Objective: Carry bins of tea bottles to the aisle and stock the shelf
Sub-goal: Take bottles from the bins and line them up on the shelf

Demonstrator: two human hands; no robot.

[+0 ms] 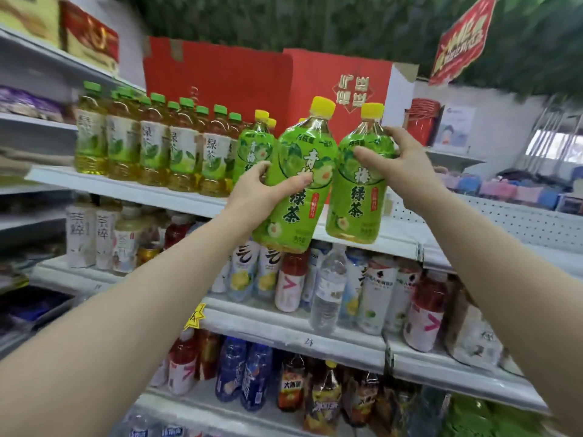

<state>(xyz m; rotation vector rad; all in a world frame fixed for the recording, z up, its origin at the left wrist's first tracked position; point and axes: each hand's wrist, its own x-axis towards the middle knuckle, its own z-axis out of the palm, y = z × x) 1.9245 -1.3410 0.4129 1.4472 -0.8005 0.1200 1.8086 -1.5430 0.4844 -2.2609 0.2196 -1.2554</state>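
Two green-tea bottles with yellow caps and bright green labels are held up in front of the red carton (268, 80) that stands on the top shelf (126, 187). The left bottle (295, 184) leans with its cap tipped to the right. The right bottle (359, 190) is closer to upright. They are side by side, so close at the shoulders that contact cannot be judged. Both are in the air, and their bases hang in front of the shelf's white front edge below the carton.

The left hand (262, 190) wraps the left bottle's body from the left, with the thumb across the label and the fingers curled behind. The right hand (400, 162) grips the right bottle high up at its shoulder, with the thumb on the front and the fingers curved round the far side.

Just left of the carton's lower corner, a matching yellow-capped bottle (252, 146) stands on the shelf. Further left of it runs a row of green-capped tea bottles (151, 146) (paler labels, amber liquid). Below the carton, the lower shelves are packed with mixed drinks, among them a clear water bottle (328, 288). A yellow price tag (195, 316) sticks out from a shelf edge below and left of the carton. Above and right of the carton hangs a red sign (460, 42).
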